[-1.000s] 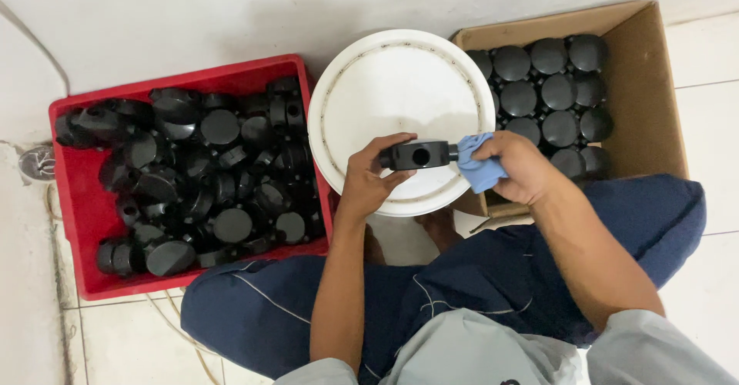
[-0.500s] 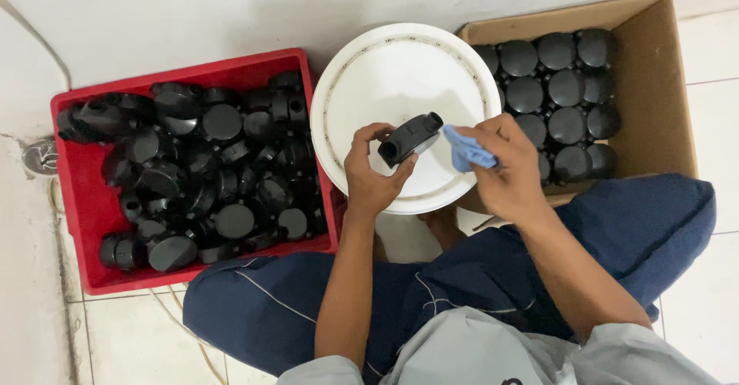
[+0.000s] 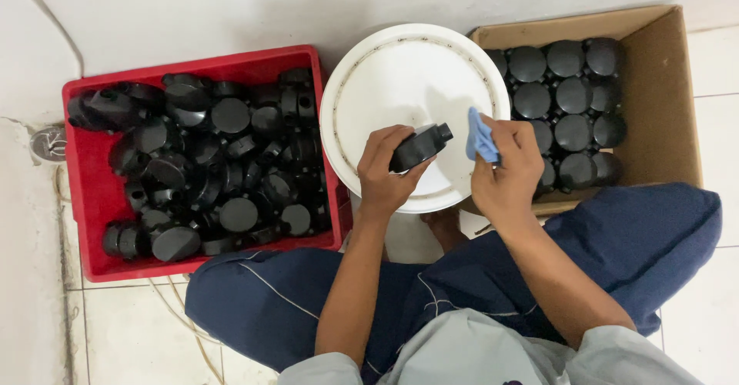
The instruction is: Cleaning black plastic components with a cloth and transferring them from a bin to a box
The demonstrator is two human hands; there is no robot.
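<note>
My left hand [image 3: 385, 171] grips a black round plastic part [image 3: 419, 146] with a short stub end, held tilted over a white bucket lid [image 3: 400, 69]. My right hand [image 3: 506, 173] pinches a small blue cloth [image 3: 481, 138] just right of the part's stub, a small gap between them. Both hands hover above the lid's near half. My legs in dark blue trousers [image 3: 292, 308] spread below the bucket.
A red crate [image 3: 91, 200] at the left holds several loose black parts in a jumble. A cardboard box [image 3: 662, 100] at the right holds several black parts set in neat rows. A white wall runs along the top; tiled floor lies around.
My left hand turned the black part from level to tilted, stub pointing up right. My right hand with the blue cloth came off the part and now sits beside it.
</note>
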